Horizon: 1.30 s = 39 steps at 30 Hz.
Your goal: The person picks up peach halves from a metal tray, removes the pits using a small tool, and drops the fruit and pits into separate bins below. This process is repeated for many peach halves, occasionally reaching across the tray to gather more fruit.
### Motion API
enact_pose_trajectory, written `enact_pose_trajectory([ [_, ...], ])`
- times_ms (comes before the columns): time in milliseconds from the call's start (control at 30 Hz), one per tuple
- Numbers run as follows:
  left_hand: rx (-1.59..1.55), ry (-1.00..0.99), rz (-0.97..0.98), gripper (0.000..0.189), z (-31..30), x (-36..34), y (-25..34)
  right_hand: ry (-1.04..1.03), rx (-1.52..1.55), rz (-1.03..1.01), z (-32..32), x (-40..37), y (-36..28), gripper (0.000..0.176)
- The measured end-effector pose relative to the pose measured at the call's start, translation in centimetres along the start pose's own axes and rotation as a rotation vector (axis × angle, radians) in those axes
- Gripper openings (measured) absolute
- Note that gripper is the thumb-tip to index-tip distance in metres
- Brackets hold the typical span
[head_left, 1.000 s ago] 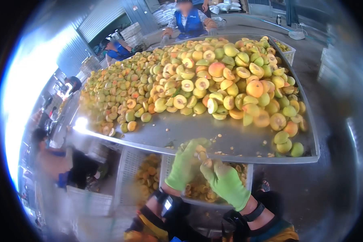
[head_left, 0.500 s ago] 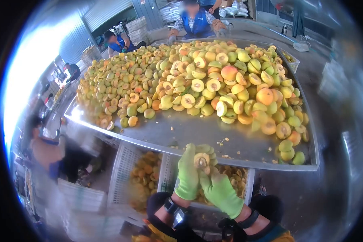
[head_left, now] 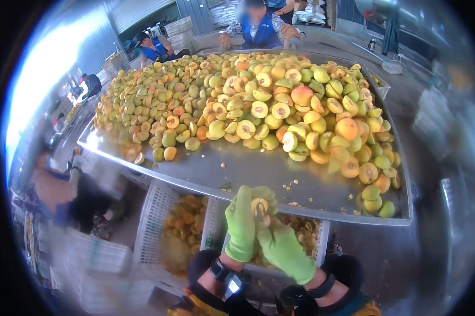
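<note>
My left hand [head_left: 241,224], in a green glove, is wrapped round a halved fruit [head_left: 259,207] just off the table's front edge. My right hand [head_left: 287,250], gloved the same, is closed against the cut face of that fruit; a small dark tool seems to be between its fingers, too small to name. Beyond them, a large heap of halved yellow-green and orange fruit [head_left: 237,105] covers much of the metal table [head_left: 211,168]. Some halves show brown pits.
Below the table's front edge stand a white crate [head_left: 148,226] of fruit and another crate [head_left: 322,239] under my hands. Across the table is a person in a blue vest [head_left: 261,32]. Other people [head_left: 156,47] sit at the left, one [head_left: 55,189] nearer.
My right hand has come up slightly over the fruit's cut face, while my left hand keeps its hold. The view has shifted a little, and the person across has moved their hands.
</note>
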<state>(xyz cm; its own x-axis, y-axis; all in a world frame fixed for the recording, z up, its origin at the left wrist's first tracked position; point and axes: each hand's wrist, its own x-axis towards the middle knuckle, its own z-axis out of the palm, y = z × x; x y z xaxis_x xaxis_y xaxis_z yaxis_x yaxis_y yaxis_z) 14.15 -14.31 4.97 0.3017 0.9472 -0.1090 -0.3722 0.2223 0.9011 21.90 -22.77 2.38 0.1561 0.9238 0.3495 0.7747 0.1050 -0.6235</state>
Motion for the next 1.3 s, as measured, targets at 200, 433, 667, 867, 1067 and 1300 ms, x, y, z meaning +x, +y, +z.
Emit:
enact_pose_trajectory([
  [200,-0.166,0.089,-0.072,0.049,1.5,-0.5,0.4,0.127,-0.198,-0.168,0.7,-0.7,0.8,0.028],
  [433,0.028,-0.002,-0.035,0.048,0.4,-0.2,0.5,-0.338,0.956,0.639,-3.7,1.3,-0.8,0.039],
  [667,-0.076,-0.263,-0.304,0.038,-0.8,1.6,0.1,-0.699,1.191,0.821,-4.9,1.3,1.8,0.046],
  [867,0.158,-0.378,-0.212,0.033,-0.8,1.5,0.1,-0.798,1.113,0.827,-7.5,1.9,0.9,0.048],
  [1067,-0.277,-0.066,-0.345,0.044,-0.2,0.7,-2.1,-0.771,1.161,0.825,-6.6,2.0,1.1,0.051],
  [1300,0.089,-0.348,-0.328,0.037,-0.9,1.9,0.0,-0.743,1.122,0.849,-6.3,2.0,0.9,0.051],
])
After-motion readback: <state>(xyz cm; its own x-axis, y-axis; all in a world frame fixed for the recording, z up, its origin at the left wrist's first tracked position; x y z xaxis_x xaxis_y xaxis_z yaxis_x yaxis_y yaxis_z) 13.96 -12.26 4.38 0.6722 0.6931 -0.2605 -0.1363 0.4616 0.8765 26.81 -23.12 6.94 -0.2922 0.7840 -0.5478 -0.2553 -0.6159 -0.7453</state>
